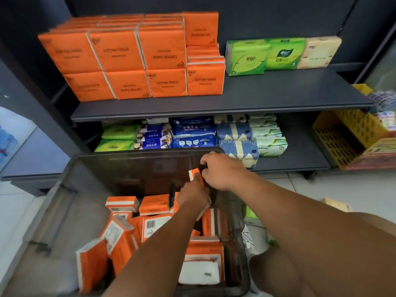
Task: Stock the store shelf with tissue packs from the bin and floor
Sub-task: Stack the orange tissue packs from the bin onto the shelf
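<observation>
The shelf is already half full with stacked orange packs, but the bin holds many more. The left hand and right hand both curl their fingers around one pack inside the bin.

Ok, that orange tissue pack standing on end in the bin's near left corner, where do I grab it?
The orange tissue pack stands nearly upright with its white top edge free. Come down from above and pinch the top end across its thickness, one broad face each side.
</observation>
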